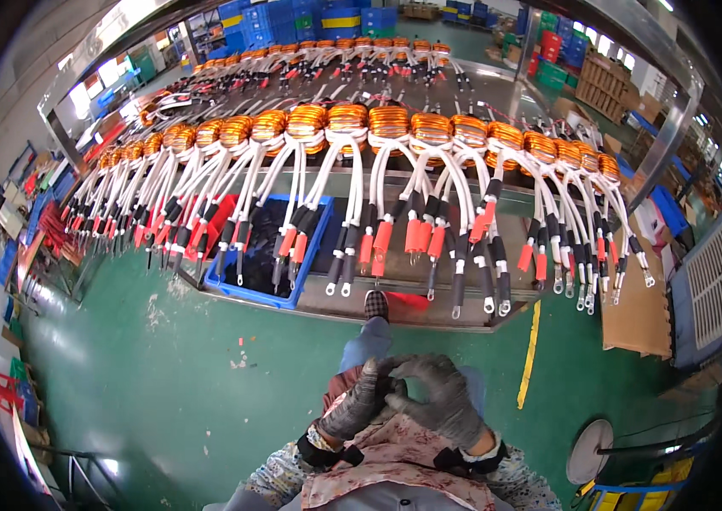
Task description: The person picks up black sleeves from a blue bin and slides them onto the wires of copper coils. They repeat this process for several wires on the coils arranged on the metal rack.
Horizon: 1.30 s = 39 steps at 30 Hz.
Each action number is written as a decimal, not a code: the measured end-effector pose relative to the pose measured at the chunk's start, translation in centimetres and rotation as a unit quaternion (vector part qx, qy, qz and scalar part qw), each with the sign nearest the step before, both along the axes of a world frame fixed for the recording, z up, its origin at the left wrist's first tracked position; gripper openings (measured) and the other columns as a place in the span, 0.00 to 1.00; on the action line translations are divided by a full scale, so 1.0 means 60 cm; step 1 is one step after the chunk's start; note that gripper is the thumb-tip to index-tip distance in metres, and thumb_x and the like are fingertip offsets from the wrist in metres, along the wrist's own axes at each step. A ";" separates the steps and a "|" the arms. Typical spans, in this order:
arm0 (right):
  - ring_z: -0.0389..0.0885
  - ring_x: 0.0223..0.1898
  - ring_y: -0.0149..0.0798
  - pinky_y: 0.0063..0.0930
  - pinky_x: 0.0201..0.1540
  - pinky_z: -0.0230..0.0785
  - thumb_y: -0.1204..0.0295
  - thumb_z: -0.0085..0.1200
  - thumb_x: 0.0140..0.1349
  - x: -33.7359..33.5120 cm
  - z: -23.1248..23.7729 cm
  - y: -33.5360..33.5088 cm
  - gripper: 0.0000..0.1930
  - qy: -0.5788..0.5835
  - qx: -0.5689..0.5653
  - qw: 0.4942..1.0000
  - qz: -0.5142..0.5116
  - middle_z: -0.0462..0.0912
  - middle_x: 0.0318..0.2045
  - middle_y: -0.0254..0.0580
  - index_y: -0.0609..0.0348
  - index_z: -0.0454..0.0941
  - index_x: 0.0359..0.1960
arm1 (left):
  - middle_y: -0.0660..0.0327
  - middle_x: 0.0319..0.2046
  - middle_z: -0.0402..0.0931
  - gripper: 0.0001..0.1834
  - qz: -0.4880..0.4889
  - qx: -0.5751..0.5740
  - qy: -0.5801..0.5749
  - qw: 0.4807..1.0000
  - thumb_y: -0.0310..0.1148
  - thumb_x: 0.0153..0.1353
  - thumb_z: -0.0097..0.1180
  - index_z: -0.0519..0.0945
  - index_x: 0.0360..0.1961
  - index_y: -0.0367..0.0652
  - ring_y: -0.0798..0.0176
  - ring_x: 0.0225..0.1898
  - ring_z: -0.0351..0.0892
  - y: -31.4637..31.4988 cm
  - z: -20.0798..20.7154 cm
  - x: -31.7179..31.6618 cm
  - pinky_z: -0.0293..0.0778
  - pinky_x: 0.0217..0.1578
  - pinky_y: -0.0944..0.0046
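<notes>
Both of my hands wear dark grey gloves and meet above my lap. My left hand (352,409) has its fingers drawn together. My right hand (448,402) arches towards it, thumb and fingers curled into a ring whose tips meet the left fingers. Whatever lies between the fingertips is too small and dark to make out. In front of me, apart from my hands, copper-coloured wire coils (347,119) stand in a long row on a metal rack (510,204). White sleeved leads (327,180) hang from them, with black and red sleeves (383,235) and ring terminals (489,305) at their ends.
Below the leads, a blue bin (317,254) holds dark pieces on the rack's lower shelf (352,308). Another row of coils (361,44) sits farther back. A cardboard sheet (640,311) and a grey slatted unit (710,289) stand at the right. A round plate (587,453) is at lower right.
</notes>
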State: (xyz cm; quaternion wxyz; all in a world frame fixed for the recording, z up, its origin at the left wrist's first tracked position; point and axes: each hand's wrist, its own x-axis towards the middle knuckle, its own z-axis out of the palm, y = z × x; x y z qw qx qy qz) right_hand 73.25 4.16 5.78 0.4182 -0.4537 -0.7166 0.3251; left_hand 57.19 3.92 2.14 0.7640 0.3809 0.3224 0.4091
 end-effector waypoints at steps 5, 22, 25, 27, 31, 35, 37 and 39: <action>0.72 0.41 0.48 0.40 0.45 0.65 0.68 0.63 0.41 -0.017 -0.021 -0.012 0.15 -0.130 0.022 0.991 0.002 0.75 0.38 0.42 0.57 0.75 0.31 | 0.63 0.37 0.73 0.38 0.055 0.074 0.095 0.991 0.64 0.59 0.34 0.68 0.54 0.40 0.74 0.33 0.71 -0.005 0.018 0.011 0.69 0.29 0.74; 0.71 0.23 0.26 0.19 0.19 0.62 0.69 0.54 0.58 0.139 0.065 -0.001 0.11 0.568 -0.144 0.810 -0.029 0.73 0.26 0.36 0.58 0.69 0.40 | 0.73 0.13 0.55 0.40 -0.036 -0.017 0.008 0.999 0.66 0.55 0.40 0.68 0.49 0.35 0.77 0.12 0.51 -0.005 -0.025 0.001 0.50 0.14 0.76; 0.60 0.13 0.22 0.17 0.14 0.51 0.65 0.53 0.59 0.144 0.097 0.006 0.11 0.489 -0.035 0.842 -0.226 0.65 0.14 0.28 0.59 0.69 0.34 | 0.72 0.13 0.58 0.42 -0.033 -0.021 0.028 0.999 0.66 0.55 0.40 0.70 0.46 0.31 0.77 0.11 0.53 -0.008 -0.041 0.001 0.50 0.14 0.76; 0.60 0.12 0.22 0.18 0.14 0.52 0.66 0.50 0.61 0.149 0.099 0.009 0.09 0.238 0.070 0.911 -0.329 0.64 0.13 0.27 0.59 0.69 0.33 | 0.72 0.13 0.61 0.44 -0.004 -0.016 0.023 1.000 0.68 0.54 0.40 0.70 0.46 0.30 0.79 0.13 0.55 -0.006 -0.042 0.009 0.48 0.14 0.77; 0.64 0.17 0.35 0.30 0.21 0.58 0.71 0.49 0.60 0.161 0.102 0.010 0.07 0.037 0.183 0.882 -0.432 0.67 0.15 0.42 0.63 0.73 0.34 | 0.68 0.15 0.66 0.43 0.004 0.019 0.015 1.000 0.68 0.52 0.42 0.71 0.44 0.31 0.72 0.16 0.63 0.019 -0.122 0.005 0.59 0.17 0.71; 0.73 0.26 0.48 0.37 0.27 0.65 0.72 0.46 0.59 0.164 0.103 0.028 0.08 -0.122 0.309 0.811 -0.482 0.74 0.29 0.51 0.62 0.73 0.38 | 0.67 0.16 0.67 0.41 0.012 0.031 0.012 0.999 0.66 0.52 0.43 0.71 0.43 0.32 0.70 0.17 0.64 0.028 -0.139 0.007 0.60 0.18 0.70; 0.74 0.27 0.50 0.39 0.28 0.65 0.73 0.46 0.59 0.158 0.097 0.032 0.09 -0.128 0.318 0.804 -0.486 0.74 0.30 0.52 0.61 0.73 0.39 | 0.67 0.16 0.67 0.40 0.017 0.038 0.011 0.999 0.65 0.52 0.44 0.72 0.43 0.33 0.69 0.18 0.65 0.038 -0.145 0.010 0.61 0.19 0.69; 0.74 0.28 0.53 0.40 0.28 0.66 0.73 0.46 0.59 0.151 0.096 0.032 0.09 -0.135 0.327 0.798 -0.488 0.74 0.31 0.53 0.60 0.73 0.39 | 0.66 0.17 0.68 0.39 0.022 0.048 0.008 0.999 0.64 0.52 0.45 0.72 0.42 0.33 0.68 0.18 0.65 0.042 -0.159 0.012 0.62 0.20 0.68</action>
